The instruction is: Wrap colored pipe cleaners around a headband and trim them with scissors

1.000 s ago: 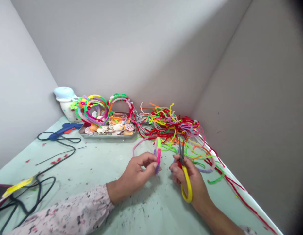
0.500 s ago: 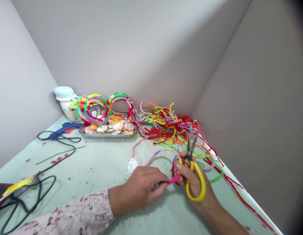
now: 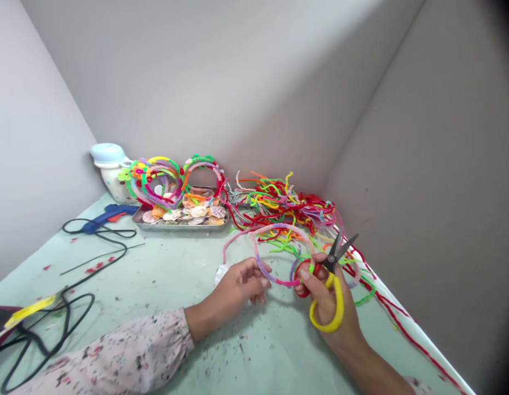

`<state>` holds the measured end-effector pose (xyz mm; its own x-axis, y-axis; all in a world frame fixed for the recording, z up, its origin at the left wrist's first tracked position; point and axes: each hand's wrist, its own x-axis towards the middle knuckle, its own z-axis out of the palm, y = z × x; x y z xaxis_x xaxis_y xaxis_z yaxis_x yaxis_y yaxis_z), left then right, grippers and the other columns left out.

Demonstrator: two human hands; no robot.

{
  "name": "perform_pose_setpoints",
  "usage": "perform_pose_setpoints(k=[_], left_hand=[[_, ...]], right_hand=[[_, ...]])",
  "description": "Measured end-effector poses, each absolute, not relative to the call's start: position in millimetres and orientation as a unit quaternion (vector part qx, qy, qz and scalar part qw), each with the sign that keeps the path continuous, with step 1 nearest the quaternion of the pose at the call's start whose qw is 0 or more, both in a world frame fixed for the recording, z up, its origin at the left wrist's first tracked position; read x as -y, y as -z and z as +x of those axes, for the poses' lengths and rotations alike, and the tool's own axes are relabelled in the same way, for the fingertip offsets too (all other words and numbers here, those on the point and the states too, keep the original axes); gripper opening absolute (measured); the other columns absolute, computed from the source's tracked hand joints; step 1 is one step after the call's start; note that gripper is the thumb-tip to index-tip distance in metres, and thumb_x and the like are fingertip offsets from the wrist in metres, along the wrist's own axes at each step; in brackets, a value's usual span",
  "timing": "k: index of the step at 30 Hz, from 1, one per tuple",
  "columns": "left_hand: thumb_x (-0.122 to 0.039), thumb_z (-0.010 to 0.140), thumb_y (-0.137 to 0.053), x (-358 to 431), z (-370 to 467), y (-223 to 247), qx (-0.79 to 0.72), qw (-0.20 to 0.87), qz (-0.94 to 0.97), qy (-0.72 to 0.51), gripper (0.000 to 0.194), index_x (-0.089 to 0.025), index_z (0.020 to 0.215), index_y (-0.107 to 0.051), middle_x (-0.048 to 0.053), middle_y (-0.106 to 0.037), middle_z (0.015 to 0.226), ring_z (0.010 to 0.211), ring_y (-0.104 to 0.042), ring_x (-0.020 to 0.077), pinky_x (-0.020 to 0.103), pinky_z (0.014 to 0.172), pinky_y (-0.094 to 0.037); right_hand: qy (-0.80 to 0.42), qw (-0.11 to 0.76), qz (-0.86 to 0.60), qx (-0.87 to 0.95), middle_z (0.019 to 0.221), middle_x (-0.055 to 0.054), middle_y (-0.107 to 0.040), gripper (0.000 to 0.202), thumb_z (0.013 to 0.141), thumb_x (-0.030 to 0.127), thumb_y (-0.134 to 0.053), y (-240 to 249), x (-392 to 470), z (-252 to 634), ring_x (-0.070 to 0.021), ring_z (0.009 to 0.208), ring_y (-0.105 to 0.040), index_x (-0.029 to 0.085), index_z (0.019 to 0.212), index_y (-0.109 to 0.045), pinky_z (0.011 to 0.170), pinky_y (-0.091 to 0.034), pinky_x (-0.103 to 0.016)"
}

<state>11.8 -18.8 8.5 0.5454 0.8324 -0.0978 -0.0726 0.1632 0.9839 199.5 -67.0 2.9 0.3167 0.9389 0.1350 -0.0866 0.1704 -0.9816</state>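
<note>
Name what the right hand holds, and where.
Metal scissors, by their yellow and red handles, and a multicoloured fuzzy ring, near its green part.

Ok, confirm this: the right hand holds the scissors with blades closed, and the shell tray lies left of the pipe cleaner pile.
The blades are not closed: the head view shows them spread apart in a V. The rest stands: the right hand holds the scissors, and the shell tray lies left of the pipe cleaner pile.
</note>
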Motion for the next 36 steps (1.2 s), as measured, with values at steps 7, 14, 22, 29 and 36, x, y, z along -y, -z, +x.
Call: perform_pose_setpoints(k=[7,14,22,29,36], left_hand=[[-0.035,0.072,-0.072,24,14,-8,-0.328,0.717,0.534,-0.304,0.031,-0.014,0.091,-0.06,0.0,-0.061,0.062,0.053,-0.056,0.0102,0.022,0.053,-0.041],[-0.033,0.069,-0.074,21,15,-5,-0.354,0.695,0.536,-0.323,0.029,-0.014,0.085,-0.061,-0.003,-0.056,0.059,0.049,-0.052,0.0086,0.022,0.052,-0.041],[-0.025,0.068,-0.069,20,18,-2,-0.391,0.666,0.54,-0.335,0.018,-0.015,0.079,-0.058,-0.004,-0.054,0.053,0.047,-0.049,0.0093,0.021,0.05,-0.039],[-0.023,0.069,-0.067,21,15,-2,-0.377,0.664,0.552,-0.336,0.02,-0.015,0.084,-0.057,-0.004,-0.054,0.054,0.05,-0.05,0.0104,0.022,0.052,-0.04],[-0.037,0.073,-0.07,20,17,0,-0.393,0.655,0.546,-0.345,0.026,-0.016,0.077,-0.054,-0.005,-0.052,0.052,0.046,-0.047,0.0089,0.02,0.048,-0.037]], right_hand=[[-0.338,0.595,-0.528,0.503,0.083,0.001,-0.06,0.031,0.082,0.034,-0.065,0,68,193,-0.0139,0.068,-0.06,0.025,0.104,-0.045,0.064,-0.051,-0.028],[-0.251,0.576,-0.544,0.557,0.085,-0.002,-0.064,0.028,0.083,0.033,-0.064,6,71,191,-0.0165,0.078,-0.063,0.024,0.104,-0.047,0.072,-0.053,-0.03],[-0.217,0.536,-0.577,0.577,0.092,-0.003,-0.067,0.031,0.083,0.034,-0.065,12,73,192,-0.0166,0.079,-0.065,0.025,0.108,-0.049,0.075,-0.053,-0.031],[-0.259,0.526,-0.595,0.549,0.094,-0.004,-0.066,0.037,0.083,0.04,-0.065,12,70,195,-0.0176,0.083,-0.063,0.025,0.112,-0.047,0.075,-0.053,-0.032],[-0.216,0.521,-0.58,0.587,0.094,-0.005,-0.067,0.033,0.083,0.035,-0.066,14,74,193,-0.017,0.079,-0.064,0.024,0.11,-0.05,0.073,-0.054,-0.032]])
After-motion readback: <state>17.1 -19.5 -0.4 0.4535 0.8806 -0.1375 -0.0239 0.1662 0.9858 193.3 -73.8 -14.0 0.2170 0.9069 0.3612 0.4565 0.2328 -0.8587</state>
